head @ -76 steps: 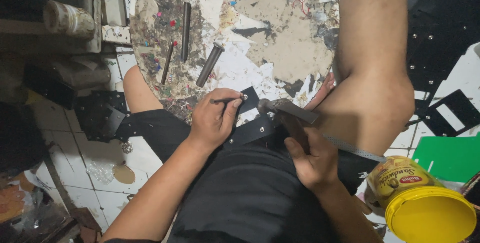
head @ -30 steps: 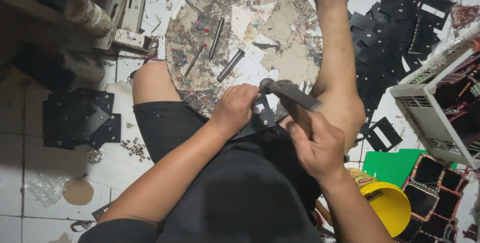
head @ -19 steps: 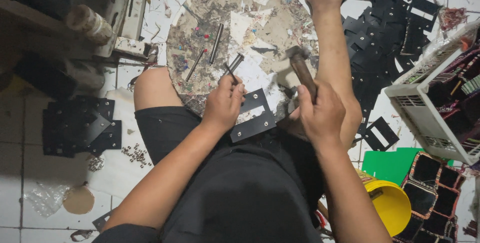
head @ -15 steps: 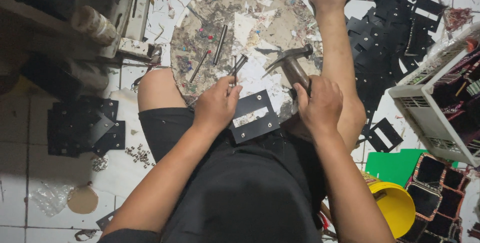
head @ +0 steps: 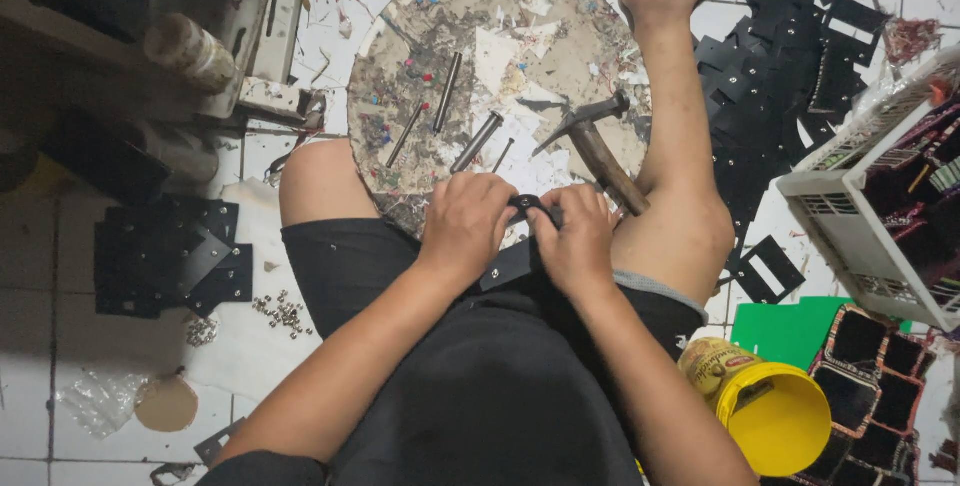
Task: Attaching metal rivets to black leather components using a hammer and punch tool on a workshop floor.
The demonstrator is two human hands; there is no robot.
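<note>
Person seated on tiled floor, legs either side of a round wooden work block [head: 500, 56] littered with paper scraps. Both hands meet at the block's near edge over a black flat piece [head: 515, 258]. Left hand [head: 463, 226] lies knuckles-up on the piece's left part, fingers curled together and pressing down on it. Right hand [head: 578, 242] grips the right part, fingers bent and closed on the black material; a folded loop of it shows between the two thumbs (exact pinch hidden by knuckles). The piece's lower end pokes out below the hands, resting on the lap. Hammer [head: 597, 149] lies on the block just beyond the right hand, head toward block centre, apart from the fingers. Three metal punches [head: 447, 94] lie farther up. Yellow lidded tub [head: 770, 414] by right knee; white basket [head: 860, 216] at right; stacked black cut pieces [head: 165, 256] at left.
</note>
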